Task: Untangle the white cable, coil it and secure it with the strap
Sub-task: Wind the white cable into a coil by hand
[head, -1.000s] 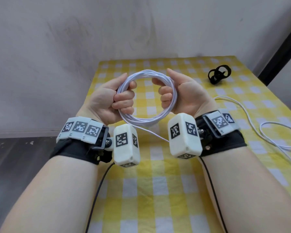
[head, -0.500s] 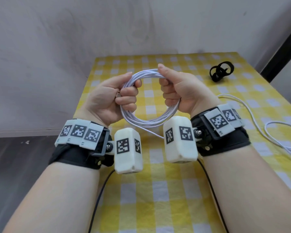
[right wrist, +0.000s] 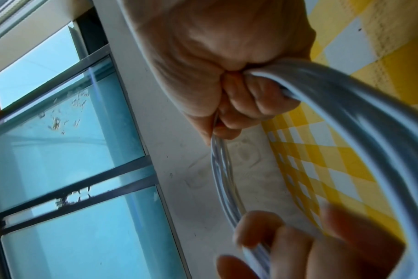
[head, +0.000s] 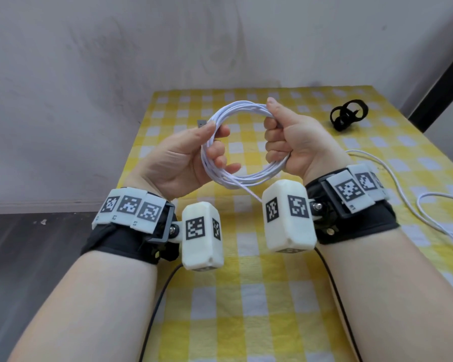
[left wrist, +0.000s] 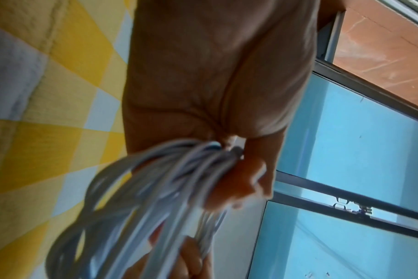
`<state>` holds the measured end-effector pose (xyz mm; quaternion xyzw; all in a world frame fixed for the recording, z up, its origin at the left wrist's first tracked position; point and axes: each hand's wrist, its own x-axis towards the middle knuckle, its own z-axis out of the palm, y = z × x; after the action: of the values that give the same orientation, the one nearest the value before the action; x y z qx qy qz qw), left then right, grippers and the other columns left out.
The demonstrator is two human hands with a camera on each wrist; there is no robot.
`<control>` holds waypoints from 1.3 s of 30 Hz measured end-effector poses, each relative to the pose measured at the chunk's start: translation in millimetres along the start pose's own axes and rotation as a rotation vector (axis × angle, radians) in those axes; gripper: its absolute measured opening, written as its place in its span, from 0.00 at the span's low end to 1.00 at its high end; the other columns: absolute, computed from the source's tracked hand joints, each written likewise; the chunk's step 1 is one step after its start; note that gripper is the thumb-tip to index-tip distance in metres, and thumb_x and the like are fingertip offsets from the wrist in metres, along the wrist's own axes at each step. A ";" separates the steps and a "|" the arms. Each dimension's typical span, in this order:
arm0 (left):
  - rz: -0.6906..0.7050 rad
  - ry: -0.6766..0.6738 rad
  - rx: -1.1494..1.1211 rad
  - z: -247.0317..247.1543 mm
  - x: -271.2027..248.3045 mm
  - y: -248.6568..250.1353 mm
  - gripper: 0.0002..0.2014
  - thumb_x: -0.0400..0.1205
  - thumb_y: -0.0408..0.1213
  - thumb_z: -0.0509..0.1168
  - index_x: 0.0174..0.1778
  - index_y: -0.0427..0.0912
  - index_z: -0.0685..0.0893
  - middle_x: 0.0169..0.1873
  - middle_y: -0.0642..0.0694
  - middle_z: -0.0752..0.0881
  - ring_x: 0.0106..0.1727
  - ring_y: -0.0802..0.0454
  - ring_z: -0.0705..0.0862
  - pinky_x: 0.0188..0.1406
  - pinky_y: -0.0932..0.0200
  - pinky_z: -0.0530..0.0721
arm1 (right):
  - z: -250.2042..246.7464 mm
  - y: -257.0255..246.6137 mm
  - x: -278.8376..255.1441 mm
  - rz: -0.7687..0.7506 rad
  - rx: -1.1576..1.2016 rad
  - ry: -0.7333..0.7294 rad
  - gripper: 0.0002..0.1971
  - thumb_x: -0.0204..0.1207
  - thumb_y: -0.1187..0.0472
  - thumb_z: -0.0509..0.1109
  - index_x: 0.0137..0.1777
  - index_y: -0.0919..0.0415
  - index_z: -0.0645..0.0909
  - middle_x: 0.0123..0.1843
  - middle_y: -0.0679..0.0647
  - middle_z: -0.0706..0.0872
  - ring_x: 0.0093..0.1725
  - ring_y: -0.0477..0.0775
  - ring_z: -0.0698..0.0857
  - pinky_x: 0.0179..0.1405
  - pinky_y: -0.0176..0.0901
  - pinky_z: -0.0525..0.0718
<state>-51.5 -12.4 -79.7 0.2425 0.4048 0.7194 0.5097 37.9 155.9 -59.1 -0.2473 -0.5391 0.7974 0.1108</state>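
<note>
A round coil of white cable (head: 246,176) is held up above the yellow checked table (head: 246,296) between both hands. My left hand (head: 194,155) holds the coil's left side, thumb on top and fingers curled through the ring. My right hand (head: 285,142) grips the right side in a fist, thumb lying along the top strands. In the left wrist view the blurred cable loops (left wrist: 160,188) fan out from the fingers; in the right wrist view the cable bundle (right wrist: 346,105) leaves the fist. The uncoiled white tail (head: 416,202) trails onto the table at the right. The black strap (head: 348,116) lies at the far right.
A grey wall (head: 115,74) stands behind the table, and dark floor (head: 24,244) lies to the left. A small grey connector tip (head: 201,123) shows just beyond my left thumb. Black leads (head: 154,309) hang from the wrist cameras over the near cloth.
Both hands have lifted and tilted the coil, which now stands more open and round. My left fingers have loosened from a tight fist to a lighter hold; the right thumb slid along the top.
</note>
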 end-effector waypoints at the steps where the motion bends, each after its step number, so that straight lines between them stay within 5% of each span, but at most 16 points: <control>1: 0.001 0.036 0.016 3.5 0.0 0.4 0.10 0.78 0.46 0.60 0.44 0.42 0.78 0.18 0.54 0.73 0.21 0.58 0.76 0.44 0.54 0.87 | 1.1 0.3 -0.6 -0.006 -0.016 -0.016 0.22 0.80 0.45 0.64 0.28 0.55 0.69 0.19 0.45 0.59 0.14 0.43 0.56 0.13 0.30 0.56; 6: 0.009 0.120 -0.044 4.6 -0.1 8.6 0.19 0.81 0.52 0.54 0.27 0.47 0.74 0.11 0.57 0.63 0.12 0.61 0.60 0.19 0.68 0.71 | 10.0 0.3 -4.5 -0.045 -0.053 -0.142 0.20 0.81 0.45 0.63 0.31 0.55 0.71 0.23 0.46 0.61 0.17 0.43 0.59 0.18 0.33 0.62; 9: -0.033 0.156 -0.074 1.5 -0.7 13.2 0.22 0.83 0.52 0.52 0.25 0.46 0.71 0.09 0.56 0.62 0.15 0.58 0.50 0.16 0.68 0.60 | 12.8 -0.9 -8.5 -0.062 -0.118 -0.168 0.14 0.80 0.48 0.65 0.39 0.57 0.75 0.23 0.45 0.68 0.20 0.43 0.65 0.21 0.33 0.68; 12: -0.103 0.156 0.032 2.0 -3.2 14.4 0.20 0.81 0.51 0.54 0.24 0.47 0.71 0.09 0.57 0.61 0.12 0.59 0.51 0.16 0.68 0.56 | 9.6 -2.5 -12.0 -0.112 -0.287 -0.193 0.08 0.79 0.55 0.68 0.48 0.60 0.79 0.25 0.45 0.71 0.21 0.43 0.67 0.21 0.33 0.69; 19: -0.063 0.137 0.028 7.8 -5.7 7.2 0.12 0.78 0.47 0.59 0.35 0.43 0.76 0.15 0.57 0.64 0.12 0.63 0.62 0.15 0.70 0.67 | 11.6 2.3 -13.2 -0.088 -0.296 -0.205 0.17 0.83 0.54 0.63 0.33 0.55 0.68 0.18 0.43 0.62 0.16 0.42 0.57 0.15 0.32 0.58; 22: 0.023 0.102 -0.065 4.8 -5.0 4.3 0.09 0.83 0.41 0.56 0.40 0.42 0.76 0.20 0.54 0.73 0.20 0.59 0.75 0.31 0.64 0.83 | 11.9 3.5 -9.9 -0.080 -0.111 -0.124 0.18 0.85 0.53 0.60 0.32 0.54 0.65 0.17 0.43 0.61 0.15 0.41 0.57 0.15 0.32 0.59; 25: 0.057 0.091 -0.071 6.9 -3.4 3.3 0.12 0.81 0.47 0.54 0.39 0.43 0.75 0.20 0.53 0.75 0.25 0.55 0.79 0.45 0.57 0.87 | 9.4 4.3 -7.2 -0.078 0.026 -0.076 0.18 0.85 0.53 0.60 0.32 0.55 0.67 0.18 0.44 0.62 0.15 0.42 0.59 0.16 0.32 0.63; 31: -0.064 0.217 -0.010 8.5 -7.3 13.7 0.19 0.87 0.49 0.49 0.34 0.45 0.71 0.15 0.57 0.63 0.13 0.62 0.63 0.20 0.68 0.75 | 4.8 0.7 -13.6 -0.094 -0.263 -0.153 0.06 0.82 0.61 0.65 0.47 0.63 0.80 0.28 0.50 0.75 0.22 0.43 0.75 0.23 0.33 0.75; 34: -0.155 0.218 0.146 10.5 -8.8 16.8 0.18 0.87 0.48 0.51 0.33 0.44 0.72 0.14 0.58 0.62 0.12 0.63 0.60 0.15 0.69 0.70 | 7.5 -0.4 -17.0 -0.108 -0.416 -0.235 0.08 0.80 0.60 0.67 0.55 0.62 0.83 0.30 0.50 0.76 0.23 0.44 0.73 0.23 0.34 0.72; 39: -0.209 0.182 0.297 16.8 -6.8 17.4 0.17 0.86 0.47 0.52 0.36 0.43 0.74 0.15 0.58 0.61 0.12 0.64 0.59 0.13 0.69 0.68 | 14.2 1.8 -17.2 -0.107 -0.576 -0.282 0.14 0.80 0.46 0.65 0.47 0.56 0.83 0.26 0.46 0.70 0.22 0.43 0.63 0.19 0.32 0.63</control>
<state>-45.5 -15.8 -55.6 0.2058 0.5738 0.6138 0.5016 45.5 136.2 -51.8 -0.1269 -0.7649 0.6315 0.0022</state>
